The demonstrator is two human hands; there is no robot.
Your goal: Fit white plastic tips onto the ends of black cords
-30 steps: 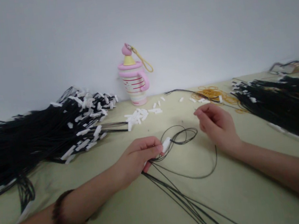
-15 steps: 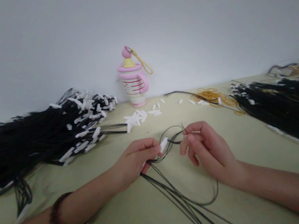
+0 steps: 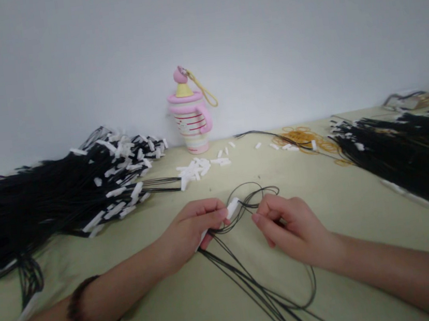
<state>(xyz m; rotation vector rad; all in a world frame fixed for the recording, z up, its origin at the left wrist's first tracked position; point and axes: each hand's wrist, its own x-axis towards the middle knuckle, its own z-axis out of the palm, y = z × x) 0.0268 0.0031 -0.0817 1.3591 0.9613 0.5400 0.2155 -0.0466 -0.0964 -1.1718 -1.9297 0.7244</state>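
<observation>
My left hand (image 3: pixel 197 227) is closed, thumb against fingers, on a small white connector (image 3: pixel 233 208) with thin black wires (image 3: pixel 248 276) running from the grip toward the front edge. Another white piece shows partly under the same hand. Several wires loop out (image 3: pixel 272 190) beyond the connector's far end. To the right, my right hand (image 3: pixel 291 226) pinches thumb and forefinger together on a single black wire that leads from the connector; its tip is hidden by the fingers.
Bundled black wires with white connectors (image 3: pixel 119 151) lie at left, more bundled wires (image 3: pixel 413 157) at right. Loose white connectors (image 3: pixel 199 166) and yellow rubber bands (image 3: pixel 303 136) lie toward the back. A pink-lidded striped cup (image 3: pixel 190 124) stands by the wall (image 3: pixel 282 43).
My right hand has moved down and slightly left, its fingers now curled closer in and nearer the connector. A wire loop rests where those fingers were. My left hand is nearly still.
</observation>
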